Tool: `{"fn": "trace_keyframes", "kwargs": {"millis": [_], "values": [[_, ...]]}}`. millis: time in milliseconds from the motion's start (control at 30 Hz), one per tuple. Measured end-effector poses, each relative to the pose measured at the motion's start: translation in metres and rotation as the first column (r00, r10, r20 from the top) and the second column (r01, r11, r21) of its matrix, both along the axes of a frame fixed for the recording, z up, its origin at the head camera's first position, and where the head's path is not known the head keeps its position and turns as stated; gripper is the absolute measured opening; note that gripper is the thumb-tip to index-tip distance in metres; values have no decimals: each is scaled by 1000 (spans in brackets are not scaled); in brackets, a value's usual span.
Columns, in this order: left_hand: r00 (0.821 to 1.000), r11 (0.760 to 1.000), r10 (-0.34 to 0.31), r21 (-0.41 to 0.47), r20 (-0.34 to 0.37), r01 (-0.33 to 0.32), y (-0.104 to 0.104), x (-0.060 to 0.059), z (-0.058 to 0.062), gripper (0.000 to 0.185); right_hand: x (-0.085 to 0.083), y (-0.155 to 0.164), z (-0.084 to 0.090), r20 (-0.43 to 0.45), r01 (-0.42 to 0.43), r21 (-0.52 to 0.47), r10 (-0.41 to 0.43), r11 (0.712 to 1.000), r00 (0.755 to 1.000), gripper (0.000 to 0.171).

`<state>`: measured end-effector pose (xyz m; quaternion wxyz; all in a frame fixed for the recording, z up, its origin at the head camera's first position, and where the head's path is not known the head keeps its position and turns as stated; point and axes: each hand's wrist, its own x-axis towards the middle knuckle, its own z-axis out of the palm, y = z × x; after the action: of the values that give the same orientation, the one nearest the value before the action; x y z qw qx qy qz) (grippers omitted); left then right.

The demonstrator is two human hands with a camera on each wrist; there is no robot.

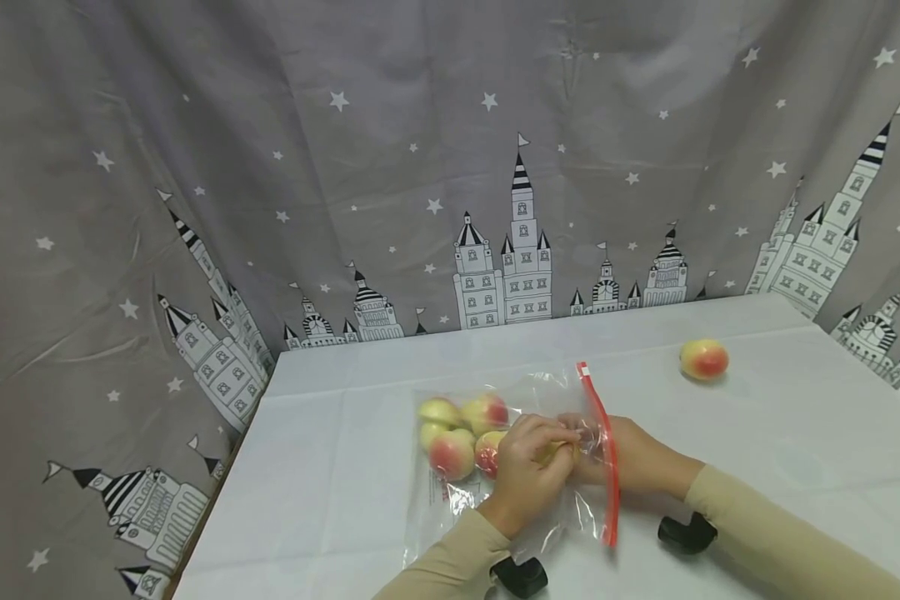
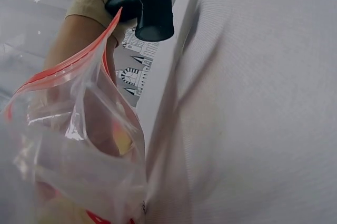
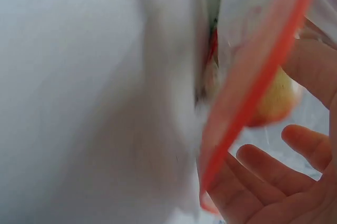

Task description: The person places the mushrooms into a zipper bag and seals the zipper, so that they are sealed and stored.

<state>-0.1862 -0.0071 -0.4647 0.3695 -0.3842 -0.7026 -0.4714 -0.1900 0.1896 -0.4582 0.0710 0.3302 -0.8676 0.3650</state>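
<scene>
A clear zip bag point(image 1: 450, 508) with a red zip edge point(image 1: 610, 467) lies on the white table, several yellow-red peaches point(image 1: 452, 455) at its left end. My left hand point(image 1: 528, 475) bends over the bag from the near side, fingers curled on the plastic. Through the red-edged mouth goes my right hand point(image 3: 295, 182); a peach point(image 3: 274, 100) sits at its thumb and fingers, the other fingers loosely spread beneath. In the left wrist view that peach point(image 2: 124, 138) shows through the film; the left hand itself is out of that view.
A single peach point(image 1: 704, 360) lies at the back right of the white table point(image 1: 285, 500). A grey curtain point(image 1: 390, 150) printed with castles and stars hangs behind. Each wrist carries a black mount point(image 1: 687, 533).
</scene>
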Motion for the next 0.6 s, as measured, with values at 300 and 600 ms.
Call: {"fn": "trace_keyframes", "kwargs": {"millis": [300,600], "values": [[999,1000,21,-17,37,-20,0,2,1,22,4,35,24,140,89,47,-95,995,986,57],[1000,1000,8,0,14,-8,0,2,2,22,6,70,31,67,208,94,-215,974,974,56]]}}
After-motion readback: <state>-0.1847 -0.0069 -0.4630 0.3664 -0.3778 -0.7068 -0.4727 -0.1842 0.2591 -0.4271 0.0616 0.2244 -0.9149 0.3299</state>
